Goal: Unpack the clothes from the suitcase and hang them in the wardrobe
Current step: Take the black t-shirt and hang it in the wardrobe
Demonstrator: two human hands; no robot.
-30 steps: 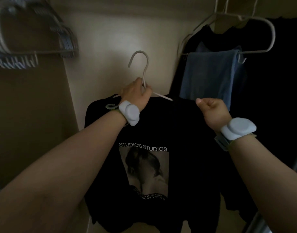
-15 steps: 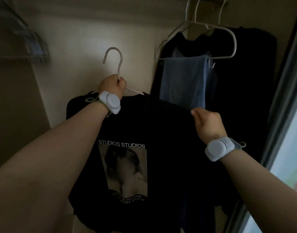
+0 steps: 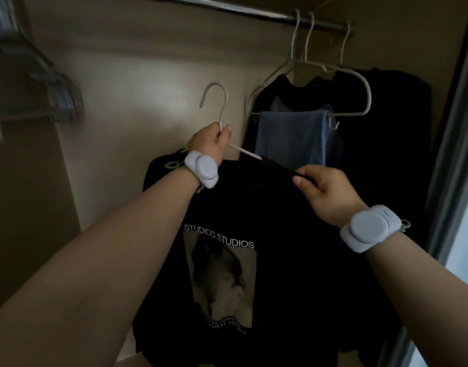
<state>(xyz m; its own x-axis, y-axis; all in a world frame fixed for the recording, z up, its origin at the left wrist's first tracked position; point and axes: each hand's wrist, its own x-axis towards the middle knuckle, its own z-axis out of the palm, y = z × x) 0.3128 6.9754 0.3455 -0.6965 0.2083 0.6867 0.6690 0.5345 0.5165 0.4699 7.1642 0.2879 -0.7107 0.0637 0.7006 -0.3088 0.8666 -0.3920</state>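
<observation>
- Since a second ago the right hand (image 3: 325,189) has slid inward along the shoulder of the black printed T-shirt (image 3: 254,207), and the dark metal wardrobe rail (image 3: 227,7) has come into view at 12 o'clock.
- Left hand (image 3: 210,143): fingers clenched round the neck of the thin white hanger (image 3: 224,107). Right fingers pinch shoulder fabric.
- The shirt hangs on that hanger at centre, below the rail and unhooked.
- Step, as I judge it: seating the shoulder. The next move is to lift the hook over the rail, at 11 o'clock of the hung blue folded garment (image 3: 291,136).
</observation>
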